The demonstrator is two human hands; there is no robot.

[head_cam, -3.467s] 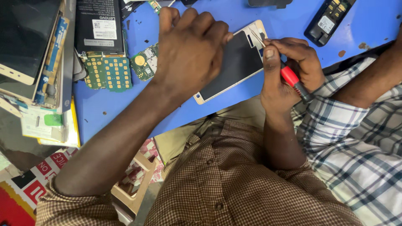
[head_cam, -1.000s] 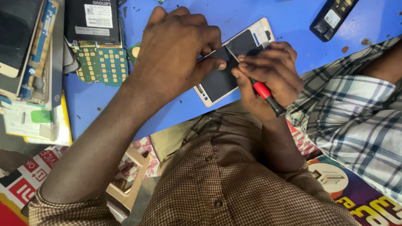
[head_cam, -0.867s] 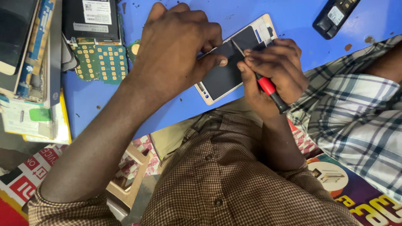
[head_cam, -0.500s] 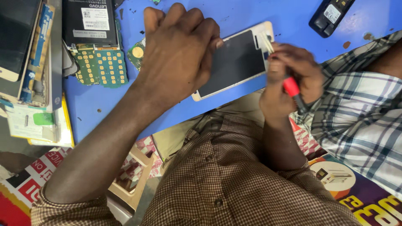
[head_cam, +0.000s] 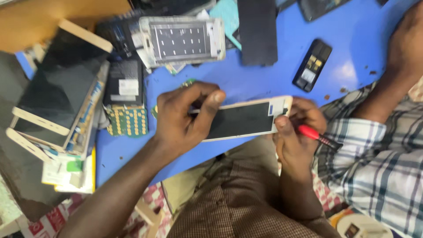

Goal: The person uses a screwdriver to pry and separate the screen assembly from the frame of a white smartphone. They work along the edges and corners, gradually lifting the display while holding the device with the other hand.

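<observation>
My left hand (head_cam: 187, 117) grips the left end of a white smartphone (head_cam: 244, 120) with a dark screen, held over the near edge of the blue table (head_cam: 264, 79). My right hand (head_cam: 296, 134) pinches the phone's right end and also holds a screwdriver (head_cam: 318, 136) with a red and black handle that sticks out to the right. The tool's tip is hidden behind my fingers.
A stack of phones and screens (head_cam: 57, 92) lies at the left. A green keypad board (head_cam: 127, 121), a framed panel (head_cam: 180, 42), a black slab (head_cam: 257, 31) and a small black phone (head_cam: 312, 66) rest on the table. Another person's arm in a plaid sleeve (head_cam: 379, 145) is at the right.
The view has tilted up and shows more of the table. The phone now lies more level between my hands, and my right hand has shifted to its right end.
</observation>
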